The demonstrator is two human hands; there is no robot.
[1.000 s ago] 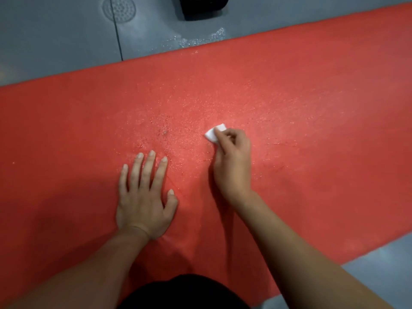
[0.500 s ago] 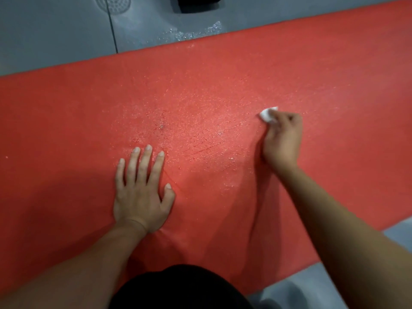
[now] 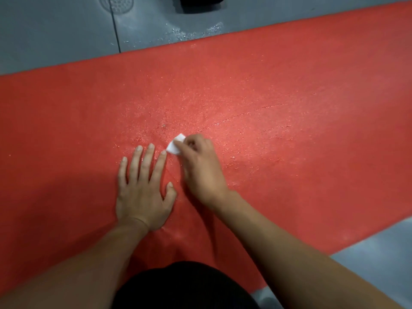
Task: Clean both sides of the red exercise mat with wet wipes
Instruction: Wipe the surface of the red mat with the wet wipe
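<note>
Red exercise mat (image 3: 289, 90) is spread flat across the grey floor (image 3: 55, 34), running from the left edge of view to the right edge. A round embossed mark (image 3: 116, 4) is seen on the floor at upper left, beyond the mat's far edge; a dark object (image 3: 200, 3) is cut off by the top of the frame just right of it, with wet droplets (image 3: 194, 32) scattered on the floor near the mat's far edge.

Left hand (image 3: 142, 188) is laid palm down on the mat, fingers spread and pointing away from the body, released, nothing held. Pressed flat against the surface.

Just right of the left index fingertip, a small folded white wet wipe (image 3: 175, 147) is pinched at the fingertips of the right hand (image 3: 200, 168). The wipe is pressed onto the mat, projecting up and left from the curled fingers; the right hand is clenched around it. The two hands are close together, not touching.

A glistening wet patch (image 3: 200, 112) is noted on the mat beyond and to the right of both hands. Dark clothing (image 3: 182, 286) is seen at bottom centre.
</note>
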